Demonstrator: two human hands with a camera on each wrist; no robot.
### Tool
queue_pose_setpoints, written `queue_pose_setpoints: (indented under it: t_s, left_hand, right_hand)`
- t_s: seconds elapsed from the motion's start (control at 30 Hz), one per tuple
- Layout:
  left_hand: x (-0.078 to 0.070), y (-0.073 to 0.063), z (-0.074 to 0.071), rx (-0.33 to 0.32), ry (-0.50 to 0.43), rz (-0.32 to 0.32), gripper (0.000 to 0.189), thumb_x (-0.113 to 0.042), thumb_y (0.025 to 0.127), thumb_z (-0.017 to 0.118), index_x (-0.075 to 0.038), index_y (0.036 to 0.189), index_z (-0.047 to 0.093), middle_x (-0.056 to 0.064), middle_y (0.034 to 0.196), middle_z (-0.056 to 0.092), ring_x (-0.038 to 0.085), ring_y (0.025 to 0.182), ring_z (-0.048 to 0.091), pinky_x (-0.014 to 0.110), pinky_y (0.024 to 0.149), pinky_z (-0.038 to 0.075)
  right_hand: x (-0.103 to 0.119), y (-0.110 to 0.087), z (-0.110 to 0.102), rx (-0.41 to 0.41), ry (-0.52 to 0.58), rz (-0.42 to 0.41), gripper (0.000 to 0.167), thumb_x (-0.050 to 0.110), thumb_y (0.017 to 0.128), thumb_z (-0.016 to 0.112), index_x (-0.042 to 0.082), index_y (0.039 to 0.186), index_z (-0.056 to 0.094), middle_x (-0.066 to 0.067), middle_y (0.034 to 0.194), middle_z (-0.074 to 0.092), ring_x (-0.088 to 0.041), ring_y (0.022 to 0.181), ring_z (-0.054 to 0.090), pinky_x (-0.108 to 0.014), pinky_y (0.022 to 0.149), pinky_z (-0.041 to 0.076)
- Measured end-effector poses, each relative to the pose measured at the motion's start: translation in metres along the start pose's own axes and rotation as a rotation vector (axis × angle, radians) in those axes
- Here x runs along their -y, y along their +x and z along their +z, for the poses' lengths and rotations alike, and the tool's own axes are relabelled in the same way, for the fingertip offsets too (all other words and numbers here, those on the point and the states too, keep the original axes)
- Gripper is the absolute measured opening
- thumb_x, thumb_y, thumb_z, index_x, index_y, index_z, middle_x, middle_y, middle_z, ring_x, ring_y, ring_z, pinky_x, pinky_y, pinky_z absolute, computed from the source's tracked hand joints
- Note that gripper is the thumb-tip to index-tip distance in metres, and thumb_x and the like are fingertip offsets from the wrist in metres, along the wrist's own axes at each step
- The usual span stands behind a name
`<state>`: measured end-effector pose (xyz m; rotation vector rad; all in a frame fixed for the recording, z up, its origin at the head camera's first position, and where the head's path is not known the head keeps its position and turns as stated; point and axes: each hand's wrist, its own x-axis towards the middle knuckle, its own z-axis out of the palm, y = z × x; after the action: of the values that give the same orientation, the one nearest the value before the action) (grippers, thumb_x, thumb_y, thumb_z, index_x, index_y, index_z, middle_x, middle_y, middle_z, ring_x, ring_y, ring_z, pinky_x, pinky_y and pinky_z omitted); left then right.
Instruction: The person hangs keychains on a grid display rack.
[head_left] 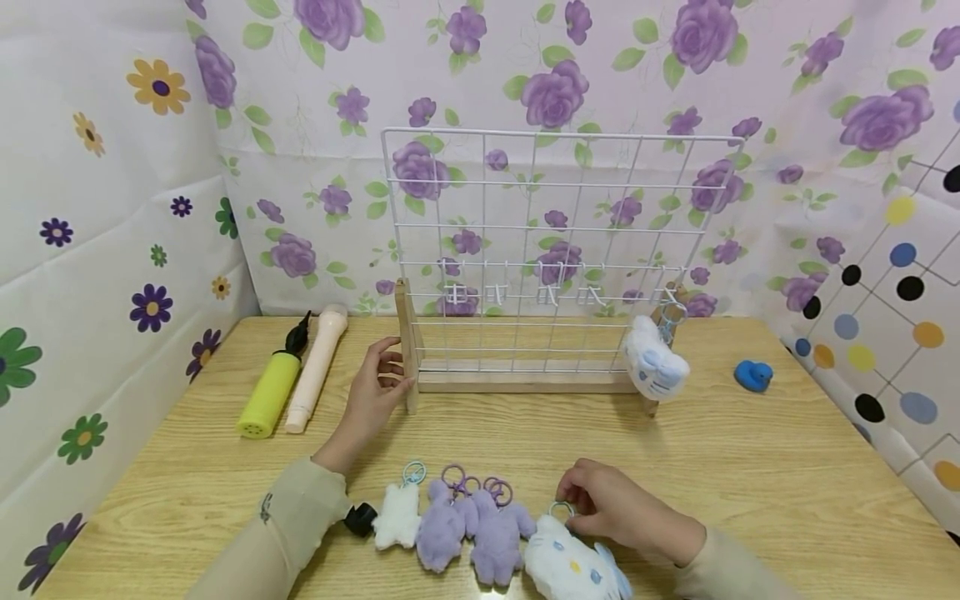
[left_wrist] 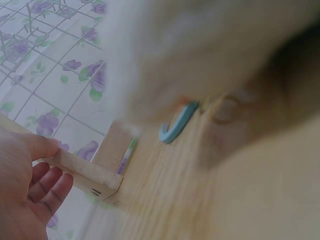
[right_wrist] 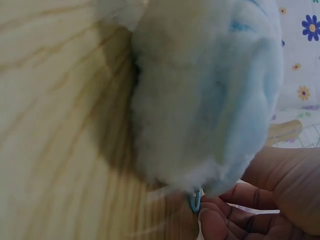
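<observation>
My left hand [head_left: 374, 387] grips the left wooden upright [head_left: 407, 346] of a white wire grid rack [head_left: 558, 225]; in the left wrist view the thumb lies along the wood with the fingers curled on its other side. Near the table's front, my right hand [head_left: 618, 508] pinches the ring [head_left: 561, 508] of a white plush cat keychain [head_left: 573, 562] with blue ears. In the right wrist view that plush [right_wrist: 200, 100] fills the middle, its blue clasp [right_wrist: 195, 201] at the fingertips. A similar white plush keychain [head_left: 654, 358] hangs from a hook at the rack's right end.
Two purple plush keychains [head_left: 497, 542] and a small white one [head_left: 397, 517] lie in a row between the forearms. Several white hooks [head_left: 547, 292] hang on the grid. A yellow-green pump [head_left: 272, 392] and a pale pink tube [head_left: 318, 367] lie at left, a blue duck [head_left: 753, 376] at right.
</observation>
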<state>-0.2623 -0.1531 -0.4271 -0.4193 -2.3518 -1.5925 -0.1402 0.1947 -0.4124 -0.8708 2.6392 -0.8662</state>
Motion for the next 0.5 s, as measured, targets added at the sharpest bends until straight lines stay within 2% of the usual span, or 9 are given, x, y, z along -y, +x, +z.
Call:
queue_pose_setpoints:
  t_s: [0.23, 0.5]
  left_hand:
    - [0.0010, 0.0001, -0.0003, 0.003, -0.003, 0.012, 0.062, 0.004, 0.087, 0.066, -0.009, 0.141, 0.038, 0.021, 0.118, 0.055, 0.031, 0.099, 0.058, 0.020, 0.078, 0.050]
    - [0.0006, 0.0000, -0.0009, 0.000, -0.007, 0.016, 0.062, 0.003, 0.087, 0.066, -0.009, 0.141, 0.037, 0.020, 0.118, 0.055, 0.030, 0.098, 0.057, 0.018, 0.076, 0.050]
  right_hand:
    - [0.0009, 0.0001, 0.0012, 0.011, 0.030, 0.016, 0.022, 0.010, 0.080, 0.076, 0.012, 0.095, 0.060, 0.006, 0.085, 0.053, 0.001, 0.073, 0.046, -0.018, 0.063, 0.046]
    - [0.0012, 0.0017, 0.0028, 0.026, 0.121, 0.026, 0.022, 0.006, 0.081, 0.074, 0.013, 0.095, 0.059, 0.007, 0.081, 0.056, 0.001, 0.071, 0.048, -0.019, 0.062, 0.046]
